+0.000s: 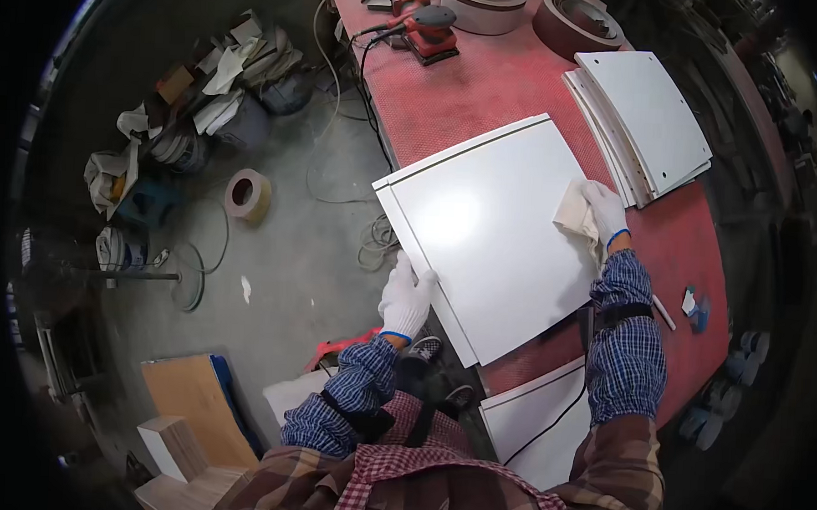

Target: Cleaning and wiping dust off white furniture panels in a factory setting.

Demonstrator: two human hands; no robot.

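A large white panel point(508, 268) with a groove along its far and left edges lies on the red table, its left side overhanging the table edge. My left hand point(407, 299), in a white knit glove, grips that overhanging left edge; some fingers are hidden. At the panel's right side my right hand point(608, 212), gloved the same way, is closed on a cream cloth point(574, 212), which rests against the white surface. Checked blue sleeve covers reach up both forearms.
The red table point(498, 90) bears a stack of white boards point(647, 124), sanding belt rolls point(578, 24) and a red sander point(429, 33). Another white panel point(542, 425) lies nearer me, crossed by a black cord. On the floor are a tape roll point(248, 196), hoses and scrap-filled bins point(241, 125).
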